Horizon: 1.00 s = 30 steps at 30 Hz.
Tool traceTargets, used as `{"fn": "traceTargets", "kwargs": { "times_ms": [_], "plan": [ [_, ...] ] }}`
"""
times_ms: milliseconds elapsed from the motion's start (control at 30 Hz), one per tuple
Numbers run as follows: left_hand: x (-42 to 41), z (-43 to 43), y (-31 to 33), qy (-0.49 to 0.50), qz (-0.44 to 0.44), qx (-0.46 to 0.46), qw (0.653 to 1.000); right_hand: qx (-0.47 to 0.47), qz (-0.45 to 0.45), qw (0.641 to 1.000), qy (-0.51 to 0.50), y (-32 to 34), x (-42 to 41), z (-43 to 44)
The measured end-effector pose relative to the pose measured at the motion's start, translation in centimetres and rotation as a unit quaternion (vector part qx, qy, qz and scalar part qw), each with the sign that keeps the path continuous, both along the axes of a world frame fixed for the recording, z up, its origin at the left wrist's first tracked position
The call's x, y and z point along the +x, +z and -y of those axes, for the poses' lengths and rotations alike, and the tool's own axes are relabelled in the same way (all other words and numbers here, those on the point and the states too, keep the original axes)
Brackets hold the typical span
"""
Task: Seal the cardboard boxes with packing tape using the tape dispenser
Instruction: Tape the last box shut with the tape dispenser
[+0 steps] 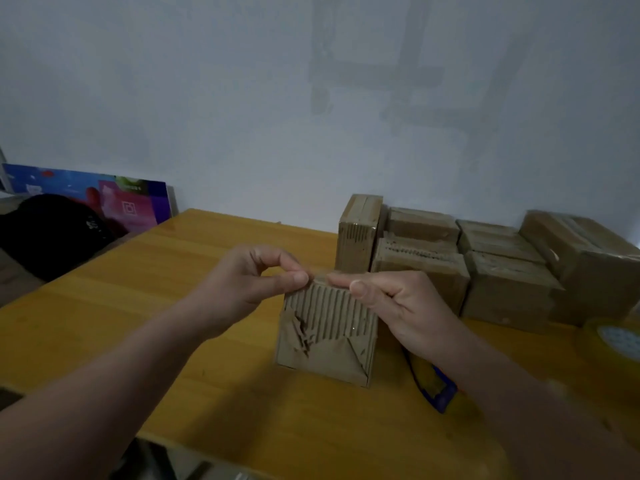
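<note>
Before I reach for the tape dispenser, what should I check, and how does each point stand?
1. Small worn brown cardboard box stands on the yellow wooden table: ok.
2. Left hand grip: ok, thumb and forefinger pinch the box's top edge.
3. Right hand grip: ok, it pinches the same edge.
4. Blue and yellow tape dispenser within reach: ok, it lies on the table right of the box, partly under the right forearm.
5. A hand free for the dispenser: not ok, both hold the box.
6. Top flaps closed flat: cannot tell, hidden from this angle.
</note>
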State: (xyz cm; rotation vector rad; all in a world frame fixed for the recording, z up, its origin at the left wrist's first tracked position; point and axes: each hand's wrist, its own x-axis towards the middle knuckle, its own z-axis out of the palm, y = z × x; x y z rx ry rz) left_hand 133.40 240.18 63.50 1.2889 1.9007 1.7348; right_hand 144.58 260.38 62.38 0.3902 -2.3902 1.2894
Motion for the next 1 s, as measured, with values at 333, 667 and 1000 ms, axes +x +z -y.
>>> {"fn": "traceTargets", "kwargs": {
  "times_ms": [333,667,1000],
  "plan": [
    [1.0,0.4,-6.1,0.018,0.007,-0.134,0.991,0.166,0.104,0.981,0.01,-5.6,2.8,0.7],
    [-0.2,-0.7,-7.7,-0.018,-0.041,-0.165,0.985,0.509,0.089,0.852,0.079,-4.1,2.9,3.6],
    [0.4,-0.7,-8.4,-0.008,0.05,-0.119,0.992,0.626,-0.091,0.774,0.035,-6.6,2.1,3.1]
  ]
}}
